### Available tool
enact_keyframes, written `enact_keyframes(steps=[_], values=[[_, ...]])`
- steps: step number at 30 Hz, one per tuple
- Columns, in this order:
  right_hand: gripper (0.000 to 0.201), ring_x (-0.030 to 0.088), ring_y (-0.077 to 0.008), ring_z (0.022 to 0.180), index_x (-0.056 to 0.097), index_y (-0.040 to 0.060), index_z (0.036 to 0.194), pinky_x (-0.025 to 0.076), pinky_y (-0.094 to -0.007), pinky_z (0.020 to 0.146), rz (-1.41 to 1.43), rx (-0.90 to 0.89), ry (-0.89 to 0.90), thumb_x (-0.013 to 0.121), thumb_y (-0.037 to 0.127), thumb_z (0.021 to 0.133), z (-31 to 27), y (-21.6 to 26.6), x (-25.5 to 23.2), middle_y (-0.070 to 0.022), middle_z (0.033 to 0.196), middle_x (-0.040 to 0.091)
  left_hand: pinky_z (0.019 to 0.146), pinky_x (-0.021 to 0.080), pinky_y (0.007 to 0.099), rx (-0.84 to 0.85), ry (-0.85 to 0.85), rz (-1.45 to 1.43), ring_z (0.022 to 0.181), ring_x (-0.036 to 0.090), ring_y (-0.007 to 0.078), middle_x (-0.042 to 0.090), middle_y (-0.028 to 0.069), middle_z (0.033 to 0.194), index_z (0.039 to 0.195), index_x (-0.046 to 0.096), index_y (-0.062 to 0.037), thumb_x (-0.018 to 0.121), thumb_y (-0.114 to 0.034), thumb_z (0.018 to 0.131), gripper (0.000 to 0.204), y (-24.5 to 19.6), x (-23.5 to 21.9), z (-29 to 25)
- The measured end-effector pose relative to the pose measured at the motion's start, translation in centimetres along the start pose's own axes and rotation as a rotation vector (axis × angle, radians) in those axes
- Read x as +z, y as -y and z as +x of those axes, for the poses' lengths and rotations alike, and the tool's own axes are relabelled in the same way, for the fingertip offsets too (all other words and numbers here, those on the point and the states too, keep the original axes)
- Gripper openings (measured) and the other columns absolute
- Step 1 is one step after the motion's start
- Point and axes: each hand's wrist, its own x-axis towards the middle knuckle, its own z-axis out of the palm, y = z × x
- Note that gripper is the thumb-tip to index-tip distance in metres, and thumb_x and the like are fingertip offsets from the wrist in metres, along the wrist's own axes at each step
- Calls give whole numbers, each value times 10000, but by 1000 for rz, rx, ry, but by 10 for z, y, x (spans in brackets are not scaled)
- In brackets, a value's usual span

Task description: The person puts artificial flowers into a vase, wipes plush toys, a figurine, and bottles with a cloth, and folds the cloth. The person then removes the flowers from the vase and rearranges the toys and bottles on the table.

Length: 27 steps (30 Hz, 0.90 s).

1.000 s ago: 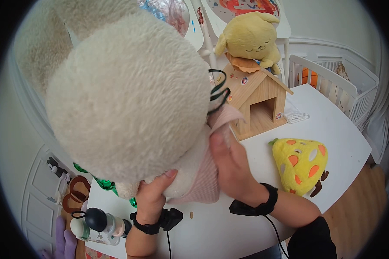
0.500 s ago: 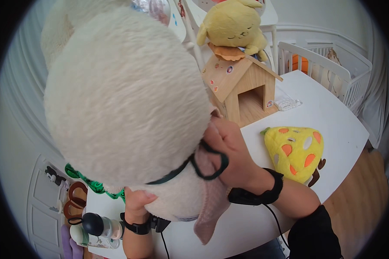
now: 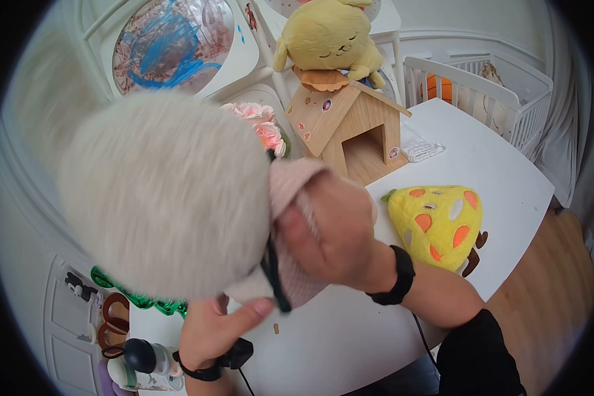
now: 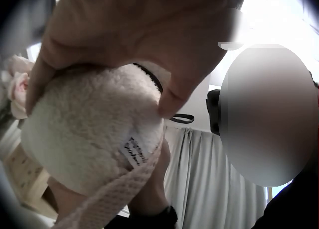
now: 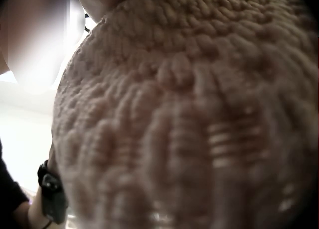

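A big fluffy white plush toy (image 3: 168, 198) tilts over the table's left side, its far end blurred by motion. My left hand (image 3: 221, 330) grips its small body from below; in the left wrist view the fingers and thumb curl around the white plush, near a printed tag (image 4: 133, 152). With my right hand (image 3: 336, 228) I hold the toy's pink knitted garment (image 3: 297, 181), fingers bent into the cloth beside the head. A dark green ribbon (image 3: 274, 277) hangs at the neck. Pink knit (image 5: 174, 119) fills most of the right wrist view.
On the white table (image 3: 515, 198) lie a yellow spotted plush (image 3: 435, 221) and a wooden house (image 3: 356, 129) with a yellow plush dog (image 3: 327, 36) on top. Pink flowers (image 3: 267, 129) stand behind the white toy. Bottles (image 3: 142, 356) and green foil (image 3: 135, 297) are at the left.
The white plush has tipped lower and to the left in view. The right hand has shifted from the ribbon area to the pink garment. Flowers behind have come into view.
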Motion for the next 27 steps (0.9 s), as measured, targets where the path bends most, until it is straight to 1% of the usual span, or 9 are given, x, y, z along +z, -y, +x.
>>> enact_keyframes(steps=[3, 6, 8, 9, 12, 15, 22, 25, 27], values=[[201, 610, -326, 738, 629, -16, 975, 465, -412, 629, 23, -97, 35, 665, 167, 901, 1, 17, 3, -154, 879, 640, 1047, 425, 355, 6, -18, 209, 1265, 524, 246, 556, 118, 1362, 1433, 455, 0, 804, -132, 808, 728, 7, 2, -2], [247, 605, -314, 725, 643, -17, 1015, 466, -399, 626, 113, -99, 42, 671, 197, 895, 2, 23, 4, -145, 882, 643, 1084, 416, 376, 256, -58, 292, 1304, 500, 256, 507, 118, 1440, 1454, 445, -29, 785, -194, 842, 720, 69, -10, 5], [277, 609, -316, 775, 633, -22, 1023, 467, -396, 677, 162, -49, 92, 667, 224, 899, 5, 25, 0, -155, 913, 638, 1112, 402, 392, 163, -136, -378, 1308, 498, 259, 485, 134, 1468, 1463, 434, -23, 712, -269, 915, 663, 73, -12, 9], [277, 609, -316, 775, 633, -22, 1023, 467, -396, 677, 162, -50, 92, 667, 224, 899, 6, 26, -1, -155, 913, 638, 1121, 398, 388, 289, -227, -311, 1322, 492, 279, 478, 132, 1476, 1473, 413, -21, 635, -308, 969, 621, 64, -9, 9], [396, 587, -360, 958, 589, -32, 1112, 443, -447, 848, 58, 7, 181, 660, 298, 904, 7, 27, -1, -205, 1076, 604, 1144, 377, 420, 275, -221, -619, 1356, 467, 291, 459, 124, 1489, 1494, 364, -24, 545, -307, 1010, 590, 60, -8, 21], [660, 377, -459, 1266, 447, -30, 1350, 222, -568, 1075, -51, 49, 147, 616, 440, 917, 0, 21, 7, -266, 1377, 404, 1145, 373, 424, 355, -308, -631, 1348, 472, 282, 471, 113, 1471, 1480, 377, -25, 486, -334, 1034, 553, 56, -2, 24], [504, 320, -458, 1332, 532, -39, 1279, 189, -574, 1092, -231, 39, 17, 508, 380, 1000, -4, -6, 9, -269, 1399, 400, 1130, 381, 459, 420, -462, -564, 1322, 496, 265, 516, 85, 1427, 1452, 425, -72, 542, -289, 1019, 498, 53, -3, 23], [432, 440, -380, 1268, 571, -35, 1226, 302, -484, 1052, -96, 274, -151, 427, 334, 1055, 1, -16, 10, -253, 1305, 507, 1126, 385, 449, 401, -486, -588, 1317, 501, 256, 526, 83, 1418, 1435, 448, -68, 561, -279, 1012, 487, 49, -4, 21], [438, 568, -261, 1065, 572, -35, 1214, 414, -361, 918, 404, 723, -314, 389, 339, 1079, 14, -18, -2, -189, 1127, 611, 1119, 399, 432, 396, -479, -622, 1306, 511, 242, 542, 75, 1395, 1426, 458, -67, 524, -263, 1027, 449, 49, -4, 19]])
